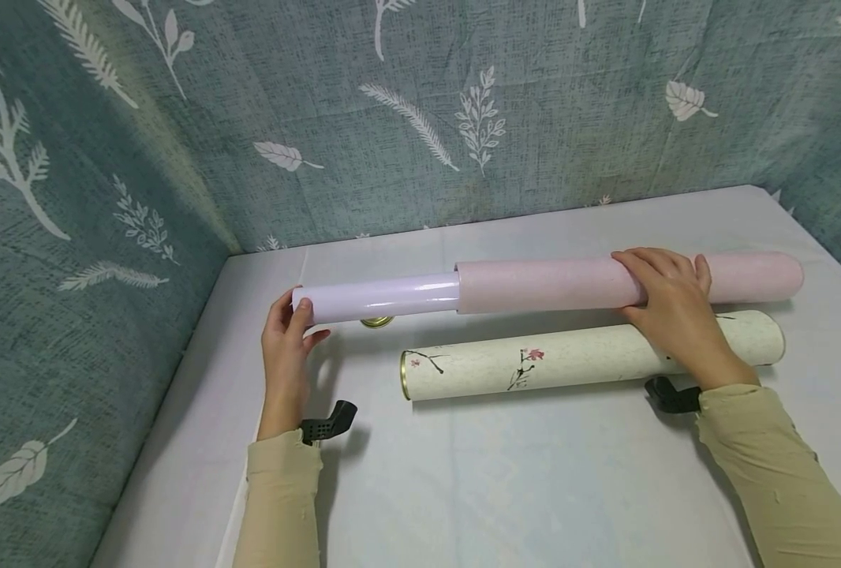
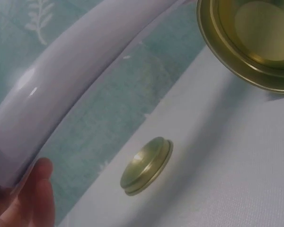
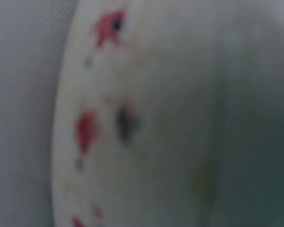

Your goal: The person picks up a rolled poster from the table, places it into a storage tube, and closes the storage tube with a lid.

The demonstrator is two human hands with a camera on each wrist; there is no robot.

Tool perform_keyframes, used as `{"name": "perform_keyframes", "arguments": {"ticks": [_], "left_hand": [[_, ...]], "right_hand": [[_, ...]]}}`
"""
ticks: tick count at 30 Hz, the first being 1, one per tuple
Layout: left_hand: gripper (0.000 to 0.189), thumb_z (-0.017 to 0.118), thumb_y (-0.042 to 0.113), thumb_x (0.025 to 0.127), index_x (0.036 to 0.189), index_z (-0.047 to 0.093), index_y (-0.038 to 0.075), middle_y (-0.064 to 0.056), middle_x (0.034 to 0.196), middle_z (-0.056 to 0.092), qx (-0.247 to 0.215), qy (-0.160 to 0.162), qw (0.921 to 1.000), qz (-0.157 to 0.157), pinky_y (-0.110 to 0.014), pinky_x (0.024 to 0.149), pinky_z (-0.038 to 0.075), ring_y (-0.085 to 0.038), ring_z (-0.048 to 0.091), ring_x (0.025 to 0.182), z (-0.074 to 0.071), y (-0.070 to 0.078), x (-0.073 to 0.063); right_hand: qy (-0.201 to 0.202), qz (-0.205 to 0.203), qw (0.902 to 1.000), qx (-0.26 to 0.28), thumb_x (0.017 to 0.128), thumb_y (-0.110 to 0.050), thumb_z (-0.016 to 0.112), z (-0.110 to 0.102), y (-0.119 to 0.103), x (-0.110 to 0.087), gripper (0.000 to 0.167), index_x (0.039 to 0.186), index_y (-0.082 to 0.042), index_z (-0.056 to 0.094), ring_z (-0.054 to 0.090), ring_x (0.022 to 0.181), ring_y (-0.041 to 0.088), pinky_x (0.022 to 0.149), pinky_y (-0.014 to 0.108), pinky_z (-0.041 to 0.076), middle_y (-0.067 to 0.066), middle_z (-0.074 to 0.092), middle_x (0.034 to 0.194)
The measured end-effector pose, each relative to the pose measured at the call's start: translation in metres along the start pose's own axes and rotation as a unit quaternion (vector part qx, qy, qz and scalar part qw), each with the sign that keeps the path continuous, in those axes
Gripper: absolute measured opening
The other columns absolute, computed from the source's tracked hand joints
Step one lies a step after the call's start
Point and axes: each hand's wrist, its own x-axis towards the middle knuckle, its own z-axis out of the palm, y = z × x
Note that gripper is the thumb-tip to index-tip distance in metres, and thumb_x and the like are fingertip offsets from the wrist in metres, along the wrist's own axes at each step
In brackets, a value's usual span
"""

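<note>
In the head view my left hand (image 1: 289, 339) pinches the far-left end of a glossy white rolled sheet (image 1: 385, 298). The roll's other end sits inside the mouth of a pale pink tube (image 1: 534, 285). My right hand (image 1: 676, 308) grips that tube from above, right of its middle. Nearer to me lies a cream cardboard tube (image 1: 477, 369) with blossom print and a gold rim, partly under my right wrist. A gold lid (image 2: 146, 165) rests on the table below the roll. The right wrist view shows only the cream tube (image 3: 113, 156), blurred and close up.
A white cloth covers the table (image 1: 534, 481). Behind it and at both sides hangs a green leaf-patterned curtain (image 1: 420, 118). Each wrist carries a small black camera mount (image 1: 328, 422).
</note>
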Motion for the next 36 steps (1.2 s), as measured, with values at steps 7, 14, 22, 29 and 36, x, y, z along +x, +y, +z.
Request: {"name": "perform_keyframes", "arguments": {"ticks": [7,14,22,29,36], "left_hand": [[0.051,0.059,0.039,0.084,0.126,0.045,0.014,-0.006,0.12,0.046,-0.023,-0.011,0.9997,0.004,-0.029,0.072,0.05,-0.023,0.052,0.098,0.002,0.002,-0.001],[0.049,0.063,0.032,0.083,0.126,0.046,0.015,-0.008,0.122,0.047,-0.049,-0.045,0.9975,0.024,-0.028,0.066,0.049,-0.023,0.05,0.1,-0.003,-0.014,0.008],[0.048,0.063,0.033,0.083,0.126,0.047,0.018,-0.008,0.121,0.048,-0.041,-0.05,0.9978,0.015,-0.025,0.06,0.047,-0.025,0.056,0.083,0.003,0.0,0.001],[0.048,0.061,0.03,0.085,0.128,0.046,0.016,-0.005,0.125,0.046,-0.06,-0.063,0.9962,-0.004,-0.026,0.065,0.048,-0.024,0.053,0.09,0.006,0.01,-0.005],[0.047,0.059,0.028,0.086,0.129,0.046,0.014,-0.005,0.127,0.045,-0.058,-0.079,0.9951,-0.004,-0.025,0.066,0.049,-0.023,0.048,0.102,0.009,0.006,-0.003]], "right_hand": [[-0.003,0.002,1.0,0.002,0.063,-0.001,0.076,0.0,0.001,0.0,0.068,0.124,-0.011,0.048,0.028,0.122,0.034,0.097,0.06,-0.006,0.013,0.044,0.126],[0.009,0.001,0.9999,0.008,0.06,0.0,0.079,0.0,0.001,0.001,0.07,0.122,-0.012,0.05,0.021,0.129,0.033,0.095,0.062,-0.01,0.012,0.047,0.124],[-0.01,0.008,0.9999,0.007,0.063,-0.001,0.077,0.0,0.001,0.001,0.069,0.124,-0.014,0.048,0.023,0.128,0.03,0.096,0.061,-0.009,0.011,0.046,0.126],[-0.017,0.005,0.9998,0.0,0.065,-0.003,0.076,0.0,0.0,0.002,0.068,0.126,-0.013,0.047,0.027,0.124,0.031,0.097,0.06,-0.006,0.012,0.045,0.127],[-0.012,0.005,0.9999,-0.003,0.065,-0.004,0.076,0.0,0.001,0.001,0.07,0.127,-0.014,0.047,0.029,0.122,0.032,0.097,0.059,-0.005,0.011,0.045,0.127]]}}
